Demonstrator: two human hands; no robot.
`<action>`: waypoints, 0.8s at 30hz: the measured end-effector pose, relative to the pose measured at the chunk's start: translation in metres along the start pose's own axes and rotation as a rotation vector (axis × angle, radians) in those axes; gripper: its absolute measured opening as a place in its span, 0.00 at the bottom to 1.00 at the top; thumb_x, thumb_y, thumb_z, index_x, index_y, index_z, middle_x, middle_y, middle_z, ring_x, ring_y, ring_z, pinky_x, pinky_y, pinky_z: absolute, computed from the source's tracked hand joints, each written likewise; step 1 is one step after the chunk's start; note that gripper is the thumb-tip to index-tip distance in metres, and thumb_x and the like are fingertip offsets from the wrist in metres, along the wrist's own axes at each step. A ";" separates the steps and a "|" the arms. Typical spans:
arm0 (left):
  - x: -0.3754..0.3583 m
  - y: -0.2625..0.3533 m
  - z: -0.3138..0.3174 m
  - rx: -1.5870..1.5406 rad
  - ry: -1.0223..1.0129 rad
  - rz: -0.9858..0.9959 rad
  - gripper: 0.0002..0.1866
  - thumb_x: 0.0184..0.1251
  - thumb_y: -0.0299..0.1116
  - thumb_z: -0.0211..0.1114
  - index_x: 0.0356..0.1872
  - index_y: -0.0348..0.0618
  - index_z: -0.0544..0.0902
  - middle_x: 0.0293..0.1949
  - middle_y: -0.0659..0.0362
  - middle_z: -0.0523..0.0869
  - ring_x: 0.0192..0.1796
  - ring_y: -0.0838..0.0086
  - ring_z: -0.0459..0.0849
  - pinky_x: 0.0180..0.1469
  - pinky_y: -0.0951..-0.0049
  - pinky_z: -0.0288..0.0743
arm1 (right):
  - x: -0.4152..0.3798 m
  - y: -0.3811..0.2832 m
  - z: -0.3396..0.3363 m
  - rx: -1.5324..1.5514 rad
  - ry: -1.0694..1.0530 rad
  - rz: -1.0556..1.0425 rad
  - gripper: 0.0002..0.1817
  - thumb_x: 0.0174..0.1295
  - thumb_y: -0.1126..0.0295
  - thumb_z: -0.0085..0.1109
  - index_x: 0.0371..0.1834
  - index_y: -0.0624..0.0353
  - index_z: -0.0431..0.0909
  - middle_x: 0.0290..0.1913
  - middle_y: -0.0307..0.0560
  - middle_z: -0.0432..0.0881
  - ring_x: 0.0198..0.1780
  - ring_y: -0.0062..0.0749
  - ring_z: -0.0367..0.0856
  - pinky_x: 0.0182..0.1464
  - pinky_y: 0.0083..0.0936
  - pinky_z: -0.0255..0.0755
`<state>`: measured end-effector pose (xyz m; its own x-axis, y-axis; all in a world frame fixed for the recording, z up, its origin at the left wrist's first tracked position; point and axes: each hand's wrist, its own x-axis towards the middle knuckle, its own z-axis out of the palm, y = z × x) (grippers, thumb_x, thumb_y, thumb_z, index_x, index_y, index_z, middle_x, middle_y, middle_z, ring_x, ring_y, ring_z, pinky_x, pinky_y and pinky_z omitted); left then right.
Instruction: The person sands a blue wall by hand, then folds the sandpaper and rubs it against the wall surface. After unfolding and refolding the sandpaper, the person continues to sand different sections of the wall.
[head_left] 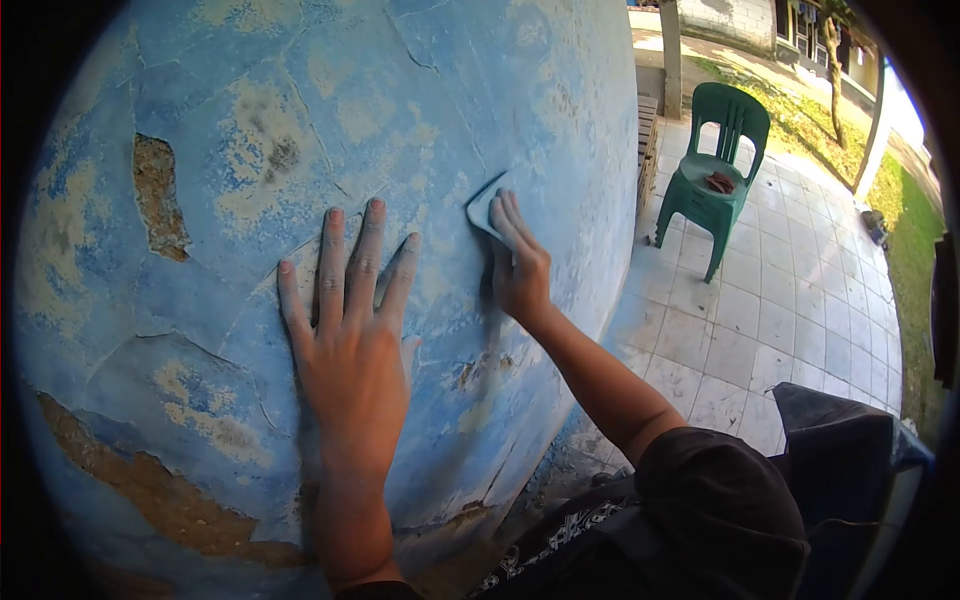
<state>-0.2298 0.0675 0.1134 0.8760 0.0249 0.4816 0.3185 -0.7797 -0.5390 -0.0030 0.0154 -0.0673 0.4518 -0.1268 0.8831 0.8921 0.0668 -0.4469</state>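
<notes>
My left hand lies flat on a blue wall, fingers spread and holding nothing. Pale dust coats its fingers. To the right of it, my right hand presses a pale blue sheet of sandpaper against the wall. One dark edge of the sheet curls up at the left; its side toward the wall is hidden. Paint around both hands is worn, with yellowish patches and cracks.
Plaster has broken away at a brown patch and along a lower strip. A green plastic chair with reddish-brown pieces on its seat stands on the tiled floor. A dark covered object is at lower right.
</notes>
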 end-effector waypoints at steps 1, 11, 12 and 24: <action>0.000 -0.001 -0.001 0.001 -0.004 0.008 0.57 0.48 0.46 0.90 0.84 0.75 0.71 0.91 0.67 0.56 0.93 0.61 0.49 0.91 0.37 0.43 | 0.017 0.012 -0.001 0.007 0.063 0.153 0.23 0.76 0.83 0.57 0.74 0.69 0.80 0.79 0.69 0.75 0.83 0.64 0.67 0.81 0.46 0.69; -0.003 -0.002 -0.006 -0.154 -0.021 0.033 0.49 0.48 0.46 0.90 0.77 0.70 0.80 0.90 0.68 0.60 0.92 0.63 0.50 0.92 0.39 0.42 | -0.013 -0.022 0.000 0.038 -0.125 -0.041 0.28 0.71 0.88 0.60 0.76 0.67 0.79 0.80 0.66 0.74 0.85 0.58 0.66 0.84 0.47 0.65; -0.003 -0.003 -0.006 -0.165 -0.016 0.040 0.48 0.48 0.46 0.90 0.76 0.70 0.81 0.90 0.68 0.60 0.92 0.63 0.50 0.92 0.39 0.42 | -0.007 -0.008 -0.002 0.058 -0.034 0.028 0.26 0.73 0.87 0.59 0.75 0.68 0.79 0.80 0.66 0.75 0.85 0.58 0.66 0.83 0.46 0.66; -0.004 -0.010 -0.007 -0.257 -0.047 0.120 0.38 0.57 0.49 0.85 0.72 0.62 0.85 0.89 0.66 0.62 0.92 0.64 0.50 0.92 0.39 0.39 | 0.004 -0.001 -0.008 -0.060 -0.083 -0.133 0.23 0.75 0.84 0.57 0.73 0.68 0.82 0.76 0.67 0.79 0.81 0.61 0.72 0.79 0.47 0.73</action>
<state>-0.2389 0.0708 0.1213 0.9198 -0.0525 0.3889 0.1148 -0.9116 -0.3947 -0.0026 0.0074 -0.0647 0.3301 -0.0477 0.9427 0.9437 -0.0051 -0.3307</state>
